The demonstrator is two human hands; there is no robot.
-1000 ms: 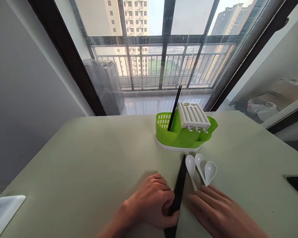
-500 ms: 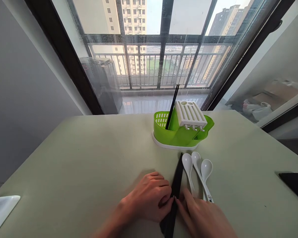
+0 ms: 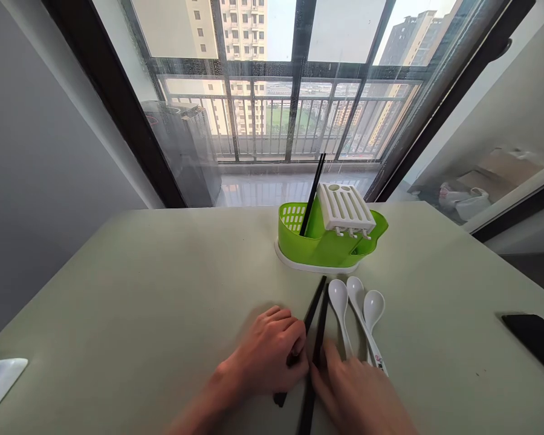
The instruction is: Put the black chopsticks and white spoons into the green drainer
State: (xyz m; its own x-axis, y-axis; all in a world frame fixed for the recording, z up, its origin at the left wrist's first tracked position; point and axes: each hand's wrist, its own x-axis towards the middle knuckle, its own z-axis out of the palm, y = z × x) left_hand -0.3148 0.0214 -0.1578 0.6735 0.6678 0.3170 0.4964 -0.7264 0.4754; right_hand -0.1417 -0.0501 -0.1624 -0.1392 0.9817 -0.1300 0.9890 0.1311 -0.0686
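Observation:
Closed around some black chopsticks (image 3: 315, 306), my left hand (image 3: 274, 350) rests low over the table; their tips point up toward the green holder. Just to its right, my right hand (image 3: 353, 386) has its fingers against more black chopsticks (image 3: 320, 335) lying on the table. Three white spoons (image 3: 338, 296) lie beside these, their bowls pointing away and some handle ends near my right hand. The green holder (image 3: 321, 251) stands behind, with a white slotted rack (image 3: 347, 207) on it and black chopsticks (image 3: 312, 193) upright in its left part.
The pale table (image 3: 163, 302) extends to a large window. A black flat object (image 3: 532, 341) lies at the right edge and a white object (image 3: 0, 380) at the left edge. Beyond the glass at right are bags (image 3: 474, 202).
The black chopsticks have separated into two groups. My left hand has shifted slightly left with one group, while my right hand stays by the other. The view has moved slightly.

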